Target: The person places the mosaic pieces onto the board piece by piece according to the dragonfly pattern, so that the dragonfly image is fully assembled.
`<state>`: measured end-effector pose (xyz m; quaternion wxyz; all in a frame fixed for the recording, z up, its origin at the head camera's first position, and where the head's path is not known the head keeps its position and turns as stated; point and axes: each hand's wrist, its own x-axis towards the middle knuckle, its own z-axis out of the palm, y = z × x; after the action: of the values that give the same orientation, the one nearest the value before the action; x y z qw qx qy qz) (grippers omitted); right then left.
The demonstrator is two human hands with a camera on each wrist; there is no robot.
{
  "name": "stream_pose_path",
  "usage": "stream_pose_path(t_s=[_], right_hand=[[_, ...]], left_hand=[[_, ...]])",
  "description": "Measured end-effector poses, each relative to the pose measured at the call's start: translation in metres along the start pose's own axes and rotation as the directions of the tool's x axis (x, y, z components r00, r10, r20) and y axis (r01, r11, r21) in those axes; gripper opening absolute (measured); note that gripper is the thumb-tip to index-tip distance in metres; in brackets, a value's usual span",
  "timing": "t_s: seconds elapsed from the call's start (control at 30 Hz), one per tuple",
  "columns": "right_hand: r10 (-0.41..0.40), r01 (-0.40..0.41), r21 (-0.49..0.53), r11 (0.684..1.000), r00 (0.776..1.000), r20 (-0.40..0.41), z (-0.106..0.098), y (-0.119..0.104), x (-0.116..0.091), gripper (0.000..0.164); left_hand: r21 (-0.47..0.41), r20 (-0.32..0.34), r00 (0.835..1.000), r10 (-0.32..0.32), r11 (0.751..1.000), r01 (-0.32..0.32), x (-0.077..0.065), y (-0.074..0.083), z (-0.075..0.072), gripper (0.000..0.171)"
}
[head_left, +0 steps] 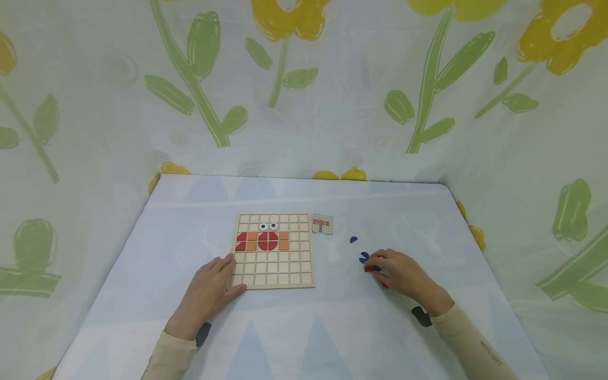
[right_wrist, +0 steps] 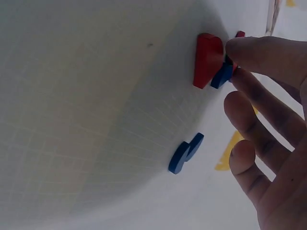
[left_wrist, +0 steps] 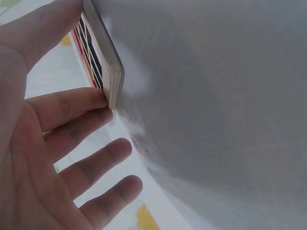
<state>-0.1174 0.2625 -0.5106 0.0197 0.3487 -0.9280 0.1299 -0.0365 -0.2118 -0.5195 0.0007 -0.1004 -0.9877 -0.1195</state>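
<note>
My left hand spans the near left corner of a square wooden grid board, its fingers fairly straight. In the left wrist view, thumb and index finger touch the board's edge. Red and orange tiles and two round eye pieces sit in the grid. To the right, my right hand pinches a small red piece between thumb and forefinger, low over the table. A blue piece and another red piece lie beside the fingertips, partly covered by the hand.
A small pattern card lies by the board's far right corner. One blue half-round piece lies apart, with more blue pieces close to the right hand. Flower-patterned cloth hangs behind the table's far edge.
</note>
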Motion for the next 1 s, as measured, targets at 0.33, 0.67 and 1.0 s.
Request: stream_pose_path(t_s=[0.33, 0.67, 1.0], right_hand=[[0.023, -0.022, -0.048, 0.999, 1.000, 0.014, 0.004, -0.003, 0.003, 0.029], [0.051, -0.051, -0.008, 0.999, 0.999, -0.009, 0.011, -0.014, 0.008, 0.024], [0.053, -0.053, -0.014, 0.999, 0.999, -0.013, 0.013, -0.015, 0.009, 0.027]], left_hand=[[0.002, 0.001, 1.000, -0.003, 1.000, 0.003, 0.001, -0.001, 0.001, 0.082], [0.003, -0.009, 1.000, -0.005, 1.000, 0.005, -0.001, 0.001, 0.000, 0.081], [0.018, -0.015, 1.000, 0.007, 1.000, -0.006, -0.001, 0.001, 0.000, 0.082]])
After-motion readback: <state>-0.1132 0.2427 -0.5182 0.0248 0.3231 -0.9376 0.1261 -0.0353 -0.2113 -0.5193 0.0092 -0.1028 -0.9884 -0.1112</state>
